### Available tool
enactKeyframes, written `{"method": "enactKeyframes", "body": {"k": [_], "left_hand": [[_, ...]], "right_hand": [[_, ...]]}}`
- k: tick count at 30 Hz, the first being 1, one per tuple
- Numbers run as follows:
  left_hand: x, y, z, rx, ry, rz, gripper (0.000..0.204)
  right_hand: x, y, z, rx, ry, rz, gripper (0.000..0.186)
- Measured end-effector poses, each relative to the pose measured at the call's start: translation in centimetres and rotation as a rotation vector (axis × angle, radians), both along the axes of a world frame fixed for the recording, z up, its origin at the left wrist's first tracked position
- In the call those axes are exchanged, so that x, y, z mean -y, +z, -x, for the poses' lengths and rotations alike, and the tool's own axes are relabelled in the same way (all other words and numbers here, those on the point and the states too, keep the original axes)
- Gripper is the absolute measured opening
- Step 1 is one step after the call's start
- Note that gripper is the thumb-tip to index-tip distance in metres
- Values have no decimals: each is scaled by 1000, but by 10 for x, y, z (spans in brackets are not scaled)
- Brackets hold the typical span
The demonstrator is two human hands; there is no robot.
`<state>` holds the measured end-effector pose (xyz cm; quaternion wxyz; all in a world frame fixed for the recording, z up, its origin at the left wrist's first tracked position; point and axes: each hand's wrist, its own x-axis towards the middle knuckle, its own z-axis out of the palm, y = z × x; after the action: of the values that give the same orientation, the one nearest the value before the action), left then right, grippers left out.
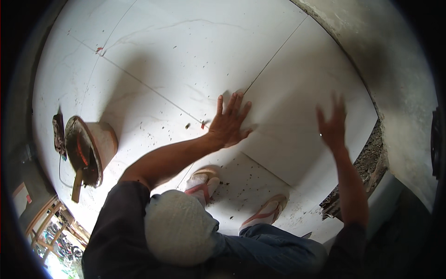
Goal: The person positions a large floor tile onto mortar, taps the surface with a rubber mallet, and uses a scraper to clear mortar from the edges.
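Note:
My left hand (228, 124) lies palm down with fingers spread, across the joint where a large white floor tile (288, 107) meets its neighbours. My right hand (333, 123) is over the right part of the same tile, fingers apart and smeared by motion; whether it touches the surface I cannot tell. Neither hand holds anything. Just left of my left wrist, a small red piece (203, 125) stands in a tile joint, with a dark crumb (187, 126) beside it.
A mortar-stained bucket (107, 139) with a wooden-handled tool (77, 186) stands at left, beside a dark object (58, 134). A rough strip of rubble (369, 149) runs between tile and wall (404, 93) at right. My sandalled feet (202, 185) are on the tiles, amid scattered crumbs.

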<state>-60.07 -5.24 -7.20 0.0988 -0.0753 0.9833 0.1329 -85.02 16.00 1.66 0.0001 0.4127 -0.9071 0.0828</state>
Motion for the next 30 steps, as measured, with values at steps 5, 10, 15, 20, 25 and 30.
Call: {"method": "enactKeyframes", "body": {"k": [5, 10, 15, 20, 25, 30], "left_hand": [[4, -12, 16, -98, 114, -70, 81], [-1, -12, 23, -177, 72, -130, 79], [1, -15, 24, -123, 86, -128, 77], [0, -16, 24, -142, 73, -129, 78], [2, -10, 36, -125, 24, -137, 81], [24, -8, 92, -117, 7, -127, 85]], "right_hand": [[161, 113, 27, -238, -110, 624, 64], [141, -89, -24, 41, -437, -302, 79], [143, -99, 6, 22, -295, -147, 85], [148, -79, 17, 109, -381, -33, 86], [136, -95, -11, 78, -437, -170, 88], [138, -93, 31, 58, -337, -125, 87]]}}
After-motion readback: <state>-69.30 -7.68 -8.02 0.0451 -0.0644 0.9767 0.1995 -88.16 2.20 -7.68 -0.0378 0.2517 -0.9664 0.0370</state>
